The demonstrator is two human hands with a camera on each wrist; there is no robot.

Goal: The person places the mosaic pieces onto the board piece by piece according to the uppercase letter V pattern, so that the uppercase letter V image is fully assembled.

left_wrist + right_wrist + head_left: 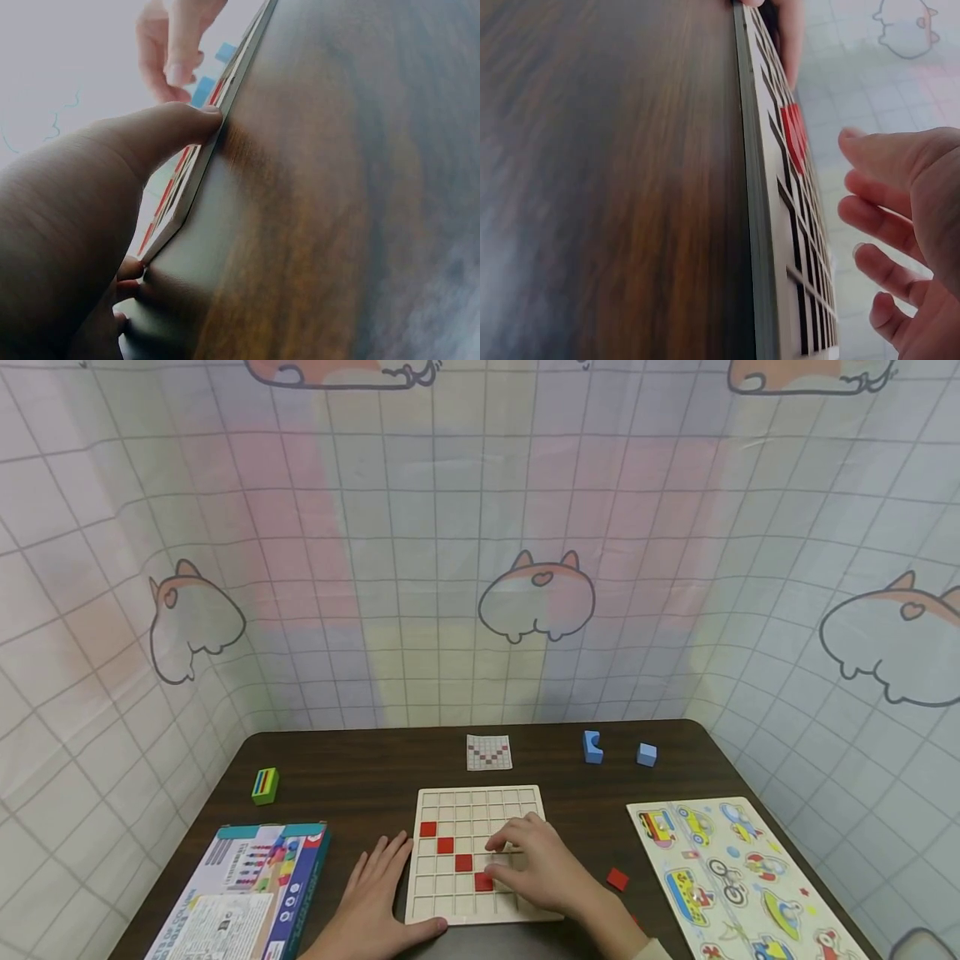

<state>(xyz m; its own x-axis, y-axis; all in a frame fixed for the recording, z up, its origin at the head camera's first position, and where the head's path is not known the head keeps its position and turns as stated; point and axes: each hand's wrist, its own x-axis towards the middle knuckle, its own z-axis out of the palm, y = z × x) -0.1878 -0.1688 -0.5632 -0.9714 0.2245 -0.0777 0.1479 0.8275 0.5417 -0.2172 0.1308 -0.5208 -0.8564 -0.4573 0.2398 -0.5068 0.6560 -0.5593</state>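
Observation:
A pale wooden grid board (477, 787) lies on the dark table, with several red square tiles (464, 862) in a diagonal line of its cells. My left hand (375, 902) steadies the board's near left corner; the thumb rests on the front edge and the straight fingers lie along the left side. Over the right half of the board hovers my right hand (536, 868), fingers loosely bent and parted, nothing between them. The right wrist view shows this hand (922, 217) standing off the board's surface, near a red tile (793, 135).
A loose red tile (617, 879) lies right of the board. Behind the board is a small pattern card (489, 752); blue blocks (647, 754) stand to its right. A picture puzzle board (750, 877) flanks the right side, a box (247, 885) and green block (265, 786) the left.

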